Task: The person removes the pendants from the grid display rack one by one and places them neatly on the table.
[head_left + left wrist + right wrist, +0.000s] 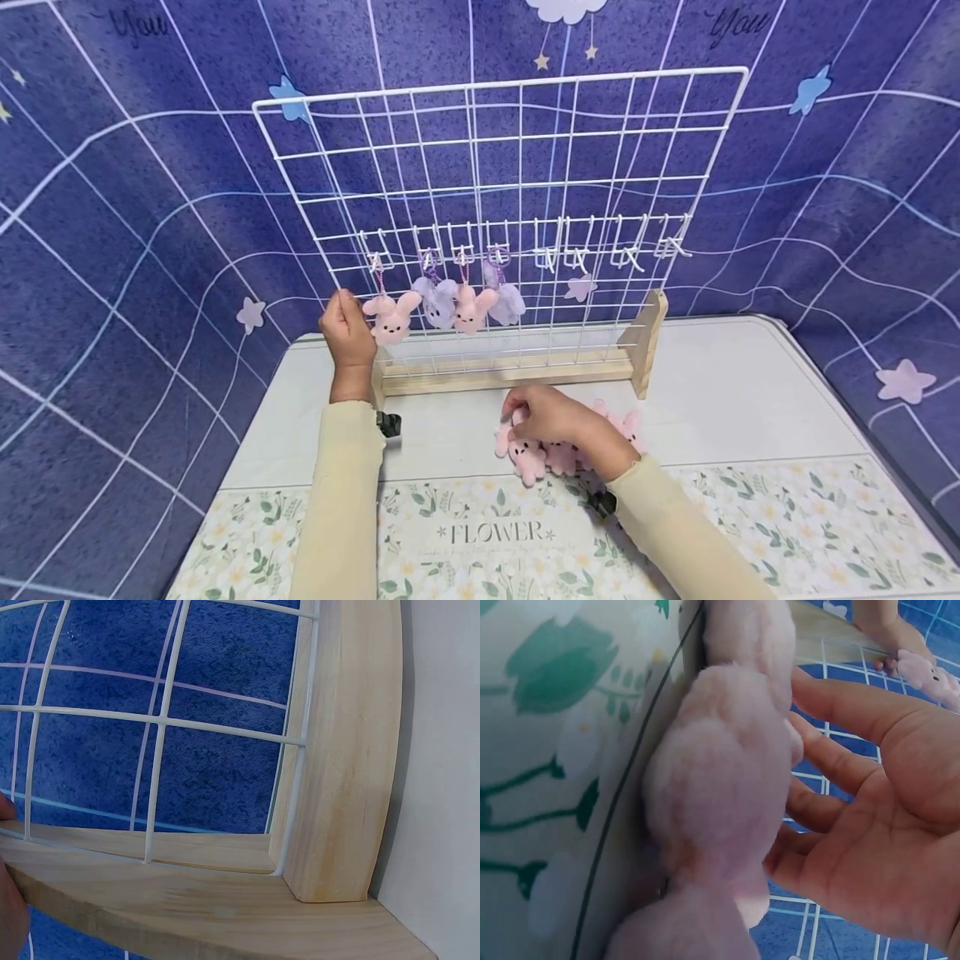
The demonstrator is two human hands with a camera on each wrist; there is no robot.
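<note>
My left hand (348, 329) grips the left wooden upright of the white wire grid rack (600, 179); in the left wrist view, a bit of the hand (11, 915) shows against the rack's wood (172, 896). Low over the table, my right hand (551, 414) has its thumb and index finger at a pink bunny plush (527, 460), seemingly pinching its ear. Seen from the right wrist, the fingertips (802, 724) meet the fluffy pink plush (720, 780). More pink bunny plushes (628, 427) lie beside and partly under that hand.
From the grid's left hooks hang a pink bunny (392, 318), a purple one (437, 302), another pink (472, 308) and another purple (507, 302). Several more white hooks (628, 255) line its right side. The tabletop (720, 392) carries a floral mat (420, 575); patterned blue fabric surrounds it.
</note>
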